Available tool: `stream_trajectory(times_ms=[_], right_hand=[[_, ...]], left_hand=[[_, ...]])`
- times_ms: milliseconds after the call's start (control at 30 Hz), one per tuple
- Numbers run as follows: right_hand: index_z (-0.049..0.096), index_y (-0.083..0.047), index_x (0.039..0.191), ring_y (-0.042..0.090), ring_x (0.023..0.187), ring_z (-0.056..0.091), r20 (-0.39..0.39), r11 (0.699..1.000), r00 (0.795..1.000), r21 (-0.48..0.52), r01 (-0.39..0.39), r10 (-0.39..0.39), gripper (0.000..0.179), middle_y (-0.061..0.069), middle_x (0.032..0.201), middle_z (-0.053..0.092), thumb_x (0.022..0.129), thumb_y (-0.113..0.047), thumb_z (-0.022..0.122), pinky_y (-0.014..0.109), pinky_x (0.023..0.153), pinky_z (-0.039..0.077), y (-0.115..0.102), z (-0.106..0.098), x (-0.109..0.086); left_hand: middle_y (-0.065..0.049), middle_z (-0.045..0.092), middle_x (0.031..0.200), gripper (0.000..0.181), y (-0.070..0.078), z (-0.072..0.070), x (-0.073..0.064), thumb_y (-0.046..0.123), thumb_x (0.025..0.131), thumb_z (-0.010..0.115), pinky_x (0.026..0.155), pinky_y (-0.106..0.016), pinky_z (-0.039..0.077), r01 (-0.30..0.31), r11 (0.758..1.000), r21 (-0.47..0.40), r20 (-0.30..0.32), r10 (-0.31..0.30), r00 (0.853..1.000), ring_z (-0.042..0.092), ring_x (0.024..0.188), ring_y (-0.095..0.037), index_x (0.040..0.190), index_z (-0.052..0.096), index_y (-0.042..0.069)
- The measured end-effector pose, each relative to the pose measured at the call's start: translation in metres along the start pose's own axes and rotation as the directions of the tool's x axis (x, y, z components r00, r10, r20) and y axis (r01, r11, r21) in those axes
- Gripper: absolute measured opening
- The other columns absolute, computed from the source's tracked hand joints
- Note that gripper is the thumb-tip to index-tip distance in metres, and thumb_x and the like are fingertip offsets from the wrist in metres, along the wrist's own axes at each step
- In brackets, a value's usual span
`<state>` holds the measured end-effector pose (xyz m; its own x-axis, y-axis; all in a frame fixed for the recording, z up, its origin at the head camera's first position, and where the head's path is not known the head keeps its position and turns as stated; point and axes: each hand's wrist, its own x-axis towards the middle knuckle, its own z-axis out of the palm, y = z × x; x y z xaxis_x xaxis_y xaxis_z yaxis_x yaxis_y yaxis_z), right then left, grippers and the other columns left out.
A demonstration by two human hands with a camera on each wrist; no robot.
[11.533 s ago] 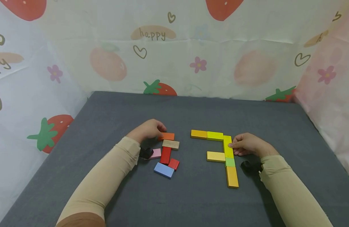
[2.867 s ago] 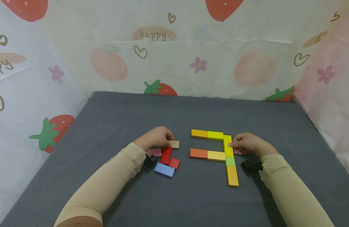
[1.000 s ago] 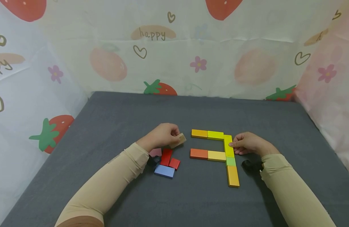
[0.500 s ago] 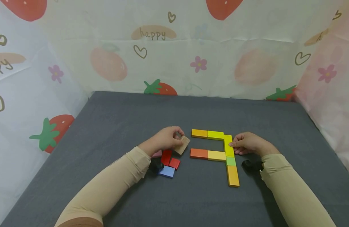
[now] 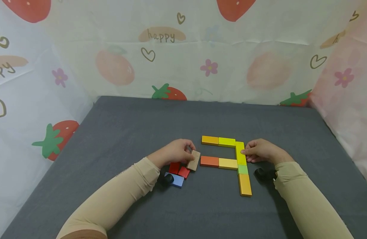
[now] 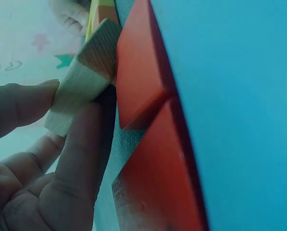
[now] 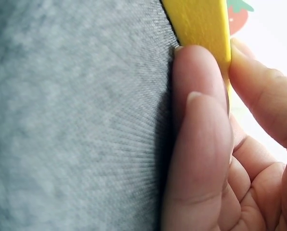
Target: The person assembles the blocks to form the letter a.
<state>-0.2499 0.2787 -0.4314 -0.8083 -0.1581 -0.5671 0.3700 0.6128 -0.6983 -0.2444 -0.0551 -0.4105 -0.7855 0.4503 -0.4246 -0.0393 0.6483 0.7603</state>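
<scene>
In the head view my left hand (image 5: 175, 153) pinches a plain wooden block (image 5: 194, 161) between thumb and fingers, tilted close to the left end of an orange-red block (image 5: 209, 161). The left wrist view shows thumb and fingertip on opposite faces of that wooden block (image 6: 69, 98). My right hand (image 5: 263, 151) holds the outer edge of a long yellow block (image 5: 240, 156), thumb on top and fingertips along its side (image 7: 201, 24). Pale yellow (image 5: 228, 164), green (image 5: 242, 169) and amber (image 5: 245, 185) blocks join it, with two more blocks along the top row (image 5: 227, 142).
Beneath and beside my left wrist lie a red block (image 5: 174, 167), a smaller red one (image 5: 183, 172) and a blue block (image 5: 178, 181). A dark grey cloth (image 5: 159, 114) covers the table, with a printed curtain (image 5: 225, 43) behind it.
The orange-red block has joined the lower row. My left hand has since lifted the wooden block, turned it upright and brought it right and nearer. The right hand stays put.
</scene>
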Motion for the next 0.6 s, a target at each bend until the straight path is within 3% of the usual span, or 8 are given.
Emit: stream_trajectory(times_ms=[200,433,600], right_hand=[[0.064,-0.011,0.082,0.008,0.063,0.061,0.005,1.000,1.000,0.002,0.003,-0.003,0.020,-0.004,0.069,0.064,0.093,-0.027,0.066,0.022,0.063,0.053,-0.0011,0.0006,-0.0006],[0.064,-0.011,0.082,0.008,0.063,0.061,0.003,1.000,1.000,-0.001,-0.005,0.005,0.021,-0.004,0.069,0.064,0.093,-0.028,0.066,0.022,0.063,0.053,-0.0019,0.0006,0.0000],[0.063,-0.011,0.082,0.008,0.063,0.061,0.005,1.000,1.000,-0.004,-0.003,0.003,0.021,-0.004,0.069,0.063,0.093,-0.028,0.065,0.022,0.063,0.053,-0.0021,0.0007,0.0000]], left_hand=[[-0.005,0.059,0.081,0.020,0.0015,0.0012,-0.0005,0.013,0.088,0.070,0.065,-0.023,0.053,0.014,0.999,0.031,0.018,-0.014,1.000,0.059,0.069,-0.014,0.106,0.061,0.012],[-0.005,0.058,0.080,0.022,0.0024,0.0047,0.0003,0.011,0.087,0.071,0.067,-0.026,0.056,0.041,0.999,-0.022,0.057,-0.040,0.998,0.062,0.070,-0.016,0.106,0.059,0.012],[-0.005,0.056,0.076,0.018,0.0030,0.0083,-0.0010,0.011,0.087,0.071,0.062,-0.025,0.053,0.063,0.997,0.033,0.081,-0.065,0.995,0.060,0.065,-0.015,0.101,0.059,0.013]])
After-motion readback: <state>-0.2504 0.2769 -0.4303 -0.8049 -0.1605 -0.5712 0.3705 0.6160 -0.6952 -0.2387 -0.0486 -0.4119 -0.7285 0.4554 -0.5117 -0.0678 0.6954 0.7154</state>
